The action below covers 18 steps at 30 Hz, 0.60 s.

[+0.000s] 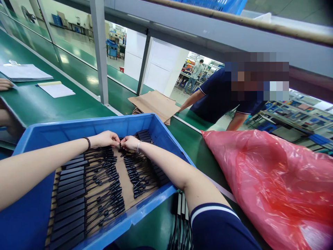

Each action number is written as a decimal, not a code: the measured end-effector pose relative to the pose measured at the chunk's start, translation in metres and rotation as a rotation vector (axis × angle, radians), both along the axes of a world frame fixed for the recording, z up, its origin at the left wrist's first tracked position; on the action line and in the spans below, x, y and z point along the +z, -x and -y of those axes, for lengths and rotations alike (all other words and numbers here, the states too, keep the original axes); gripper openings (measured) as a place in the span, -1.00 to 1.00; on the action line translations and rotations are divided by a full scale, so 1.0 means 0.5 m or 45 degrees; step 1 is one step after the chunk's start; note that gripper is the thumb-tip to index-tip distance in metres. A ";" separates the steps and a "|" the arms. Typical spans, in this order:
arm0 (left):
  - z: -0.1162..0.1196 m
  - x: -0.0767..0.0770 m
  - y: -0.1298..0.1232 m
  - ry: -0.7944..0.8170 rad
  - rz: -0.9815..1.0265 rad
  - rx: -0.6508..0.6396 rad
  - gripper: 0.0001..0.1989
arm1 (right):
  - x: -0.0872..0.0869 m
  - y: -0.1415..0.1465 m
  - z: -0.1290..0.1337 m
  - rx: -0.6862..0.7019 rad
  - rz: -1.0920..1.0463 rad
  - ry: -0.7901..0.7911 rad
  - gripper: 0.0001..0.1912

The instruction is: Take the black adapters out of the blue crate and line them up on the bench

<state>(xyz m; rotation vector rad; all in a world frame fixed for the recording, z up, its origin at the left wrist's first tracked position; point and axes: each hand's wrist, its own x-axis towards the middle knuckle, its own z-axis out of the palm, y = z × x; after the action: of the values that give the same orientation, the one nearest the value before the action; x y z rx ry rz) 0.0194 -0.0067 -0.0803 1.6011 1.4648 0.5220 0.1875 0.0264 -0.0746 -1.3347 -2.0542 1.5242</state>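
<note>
My left hand [110, 139] and my right hand [130, 143] meet over the far part of a blue plastic bin [70, 128]. The fingers of both are pinched on a small black cable connector [120, 144], mostly hidden by the fingertips. Inside the bin, flat black boxes with cables [71, 194] lie in a row along the left side, their leads pointing inward. A second row of cable ends [135, 173] lies on the right, partly under my right forearm. Brown cardboard [123, 180] shows between the rows.
A red plastic bag [267, 173] bulges at the right. Cardboard sheets [156, 104] lie behind the bin. More black cabled units [180, 211] sit below my right arm. A co-worker [221, 93] leans in across the bench. Papers [56, 89] and another person's hand [5, 84] are at left.
</note>
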 end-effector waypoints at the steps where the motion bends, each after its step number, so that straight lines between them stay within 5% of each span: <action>1: 0.003 0.005 -0.001 -0.020 0.008 0.000 -0.65 | 0.005 -0.002 0.000 -0.017 0.000 0.013 -0.92; 12: 0.010 0.035 -0.001 -0.188 -0.250 0.089 -0.77 | -0.018 -0.013 -0.038 0.014 -0.047 0.120 -0.85; 18: 0.014 0.035 -0.002 -0.326 -0.726 -0.141 -0.68 | -0.015 -0.016 -0.033 0.012 -0.050 0.130 -0.89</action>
<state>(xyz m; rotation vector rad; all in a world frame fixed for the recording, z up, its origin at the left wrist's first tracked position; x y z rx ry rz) 0.0202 -0.0139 -0.0630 2.1401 1.7547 0.1955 0.1955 0.0427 -0.0819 -1.3218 -1.9859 1.6666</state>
